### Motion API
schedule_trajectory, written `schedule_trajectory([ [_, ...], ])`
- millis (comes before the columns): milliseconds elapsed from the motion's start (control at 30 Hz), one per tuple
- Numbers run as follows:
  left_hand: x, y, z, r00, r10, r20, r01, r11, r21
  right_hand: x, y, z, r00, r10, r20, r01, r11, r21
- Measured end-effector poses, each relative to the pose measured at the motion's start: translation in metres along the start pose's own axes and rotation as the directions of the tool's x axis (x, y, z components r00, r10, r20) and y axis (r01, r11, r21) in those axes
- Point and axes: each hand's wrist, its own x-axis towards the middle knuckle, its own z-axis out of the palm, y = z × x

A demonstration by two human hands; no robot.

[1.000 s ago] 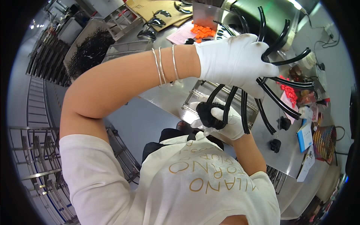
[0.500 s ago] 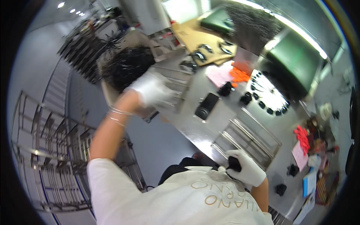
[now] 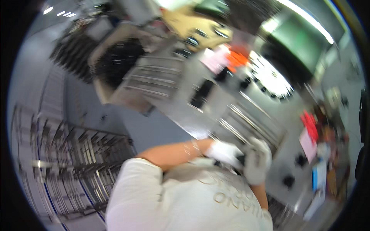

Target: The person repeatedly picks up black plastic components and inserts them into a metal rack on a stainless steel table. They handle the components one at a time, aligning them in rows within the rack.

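My two white-gloved hands meet low in front of my shirt, at the near edge of the metal table (image 3: pixel 181 119). A small black piece (image 3: pixel 240 158) shows between them, its kind too blurred to make out. My right hand (image 3: pixel 257 161) is closed on that piece, fingers bent toward the left. From the left, my left hand (image 3: pixel 225 153) reaches up to the same piece. Motion smears its fingers, so their grip is unclear. Just beyond the hands lies a metal rack with parallel bars (image 3: pixel 246 125).
Another barred rack (image 3: pixel 154 77) lies by a person with dark hair (image 3: pixel 119 61). Further back are a black phone-like block (image 3: pixel 202 93), orange gloves (image 3: pixel 237 59) and a bright round disc ringed with black pieces (image 3: pixel 271 75). Red gloves (image 3: pixel 309 126) lie right; metal shelving (image 3: pixel 77 154) stands left.
My left hand has swung down and right from above the far rack to my right hand. The right hand still has the black piece. The whole view has shifted slightly.
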Motion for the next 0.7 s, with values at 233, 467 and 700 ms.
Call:
schedule_trajectory([
  [233,0.009,-0.001,-0.013,0.942,0.233,-0.242,-0.253,0.966,-0.054,-0.007,0.006,-0.021,0.866,0.385,0.318,-0.495,0.750,0.439],
  [467,0.044,-0.049,-0.050,0.941,0.272,-0.199,-0.296,0.950,-0.098,0.036,0.047,0.005,0.959,0.041,0.281,-0.042,0.999,-0.002],
  [700,0.035,-0.071,-0.067,0.818,0.090,-0.568,-0.416,0.774,-0.477,0.100,0.112,0.053,0.824,0.567,-0.013,-0.382,0.572,0.726],
])
